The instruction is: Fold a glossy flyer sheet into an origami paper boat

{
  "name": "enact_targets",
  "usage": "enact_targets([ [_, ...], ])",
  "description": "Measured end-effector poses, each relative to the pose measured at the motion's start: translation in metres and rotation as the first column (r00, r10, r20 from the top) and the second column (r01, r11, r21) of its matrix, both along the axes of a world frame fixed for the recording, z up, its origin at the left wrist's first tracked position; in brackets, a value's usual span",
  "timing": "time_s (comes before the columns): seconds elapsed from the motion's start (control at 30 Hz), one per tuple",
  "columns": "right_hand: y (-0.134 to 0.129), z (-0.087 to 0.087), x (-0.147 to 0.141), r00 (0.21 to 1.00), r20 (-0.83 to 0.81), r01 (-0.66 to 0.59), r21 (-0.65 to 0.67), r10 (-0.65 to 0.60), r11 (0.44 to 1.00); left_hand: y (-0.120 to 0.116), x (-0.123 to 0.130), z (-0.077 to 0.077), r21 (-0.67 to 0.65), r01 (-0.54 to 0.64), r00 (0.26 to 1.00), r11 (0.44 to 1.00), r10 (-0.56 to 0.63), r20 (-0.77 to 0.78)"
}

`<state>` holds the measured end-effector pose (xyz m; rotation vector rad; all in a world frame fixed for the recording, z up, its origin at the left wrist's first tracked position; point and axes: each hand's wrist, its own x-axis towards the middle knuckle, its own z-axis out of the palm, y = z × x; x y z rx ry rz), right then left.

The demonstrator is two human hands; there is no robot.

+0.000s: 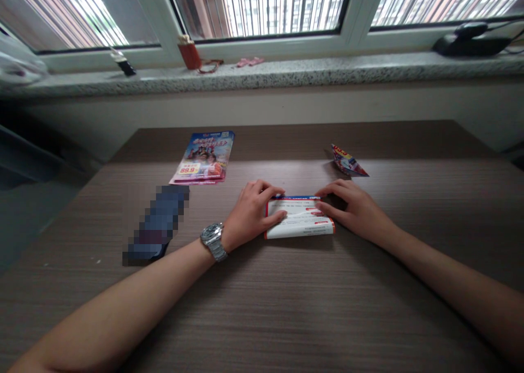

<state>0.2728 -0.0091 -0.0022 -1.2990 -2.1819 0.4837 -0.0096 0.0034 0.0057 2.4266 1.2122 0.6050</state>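
Observation:
A folded flyer (297,220) lies on the table in front of me, its white printed side up with a red border and a blue strip along the far edge. My left hand (256,209) grips its left end, thumb on the paper and fingers at the far edge. At the right end, my right hand (347,203) holds it in the same way, thumb resting on top. The near edge of the paper curves slightly off the table. Beyond my right hand stands a small folded paper shape (347,163) with colourful print.
A stack of flyers (207,157) lies at the back left of the wooden table (262,307). Nearer me is a dark, pixelated phone-like object (158,223). The stone windowsill (307,72) carries a red-brown case (189,53), a small bottle (123,63) and a black device (470,42).

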Motion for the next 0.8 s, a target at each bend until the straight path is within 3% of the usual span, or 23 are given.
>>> enact_targets([
  [0.8,0.005,-0.011,0.000,0.999,0.013,0.041,0.087,-0.042,0.995,0.002,0.001,0.001,0.028,0.007,0.999,1.000,-0.008,0.036],
])
